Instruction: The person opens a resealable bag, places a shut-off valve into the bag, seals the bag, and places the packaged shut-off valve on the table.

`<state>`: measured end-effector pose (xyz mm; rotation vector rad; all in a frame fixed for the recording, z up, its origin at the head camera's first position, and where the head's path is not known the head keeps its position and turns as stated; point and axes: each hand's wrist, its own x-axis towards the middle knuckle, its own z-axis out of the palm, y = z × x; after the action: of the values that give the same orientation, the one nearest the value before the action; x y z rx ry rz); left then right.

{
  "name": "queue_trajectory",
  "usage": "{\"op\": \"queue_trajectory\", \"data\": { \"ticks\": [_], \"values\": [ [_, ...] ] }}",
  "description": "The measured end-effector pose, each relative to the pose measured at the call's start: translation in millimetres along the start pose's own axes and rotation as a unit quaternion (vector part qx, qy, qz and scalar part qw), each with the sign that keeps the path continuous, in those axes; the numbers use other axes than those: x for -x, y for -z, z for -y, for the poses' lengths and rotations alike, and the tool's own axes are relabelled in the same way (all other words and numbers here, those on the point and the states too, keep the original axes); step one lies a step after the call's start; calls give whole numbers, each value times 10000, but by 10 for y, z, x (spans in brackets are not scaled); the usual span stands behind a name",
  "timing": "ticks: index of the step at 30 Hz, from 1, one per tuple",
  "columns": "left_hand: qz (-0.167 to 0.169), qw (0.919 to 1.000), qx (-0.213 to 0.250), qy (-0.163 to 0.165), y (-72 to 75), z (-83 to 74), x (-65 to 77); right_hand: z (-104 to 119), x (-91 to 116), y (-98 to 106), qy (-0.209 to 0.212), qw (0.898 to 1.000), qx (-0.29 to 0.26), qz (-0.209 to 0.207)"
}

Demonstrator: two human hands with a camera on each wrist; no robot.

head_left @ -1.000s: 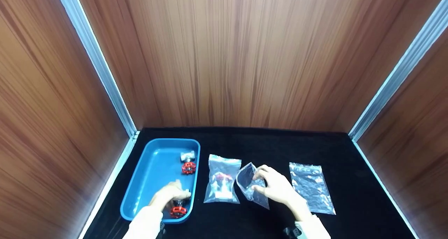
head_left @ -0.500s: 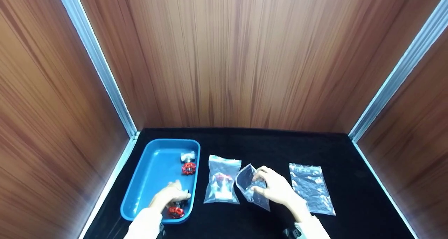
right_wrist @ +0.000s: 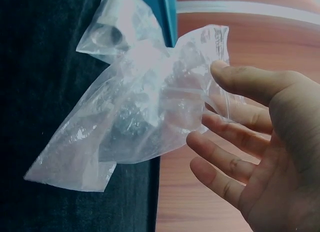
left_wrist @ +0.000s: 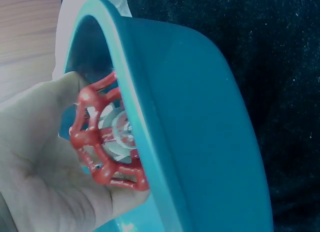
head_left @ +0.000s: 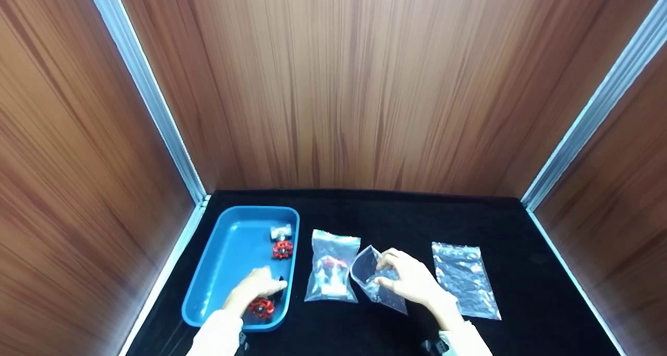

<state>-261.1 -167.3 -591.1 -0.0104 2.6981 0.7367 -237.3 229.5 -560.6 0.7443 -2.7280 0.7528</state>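
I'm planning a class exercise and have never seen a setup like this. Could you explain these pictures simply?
There is no machine: these are a person's bare left hand and right hand. The wide picture is taken from the head, looking forward and down; the two close ones come from the left and right wrists.

On a black surface lie a blue tray, a filled clear bag and a flat clear bag. In the tray is a far valve with a red wheel.

The left hand holds another red-wheeled valve in the tray. The right hand's fingers are spread at an open clear bag.
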Motion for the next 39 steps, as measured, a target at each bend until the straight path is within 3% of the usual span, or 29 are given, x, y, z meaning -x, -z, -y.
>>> {"op": "queue_trajectory", "data": {
  "ticks": [14, 32, 39],
  "values": [
    [-767, 9965, 313, -62, 70, -54, 78, 5, 0, 8, -75, 9999, 42, 62],
    [-980, 9934, 513, -317, 240, -290, 157, 15, 1, -2, -110, 9999, 45, 124],
    [-1132, 9891, 639, -690, 274, -470, 231, 13, -5, -21, -121, 9998, 41, 119]
  ]
}}
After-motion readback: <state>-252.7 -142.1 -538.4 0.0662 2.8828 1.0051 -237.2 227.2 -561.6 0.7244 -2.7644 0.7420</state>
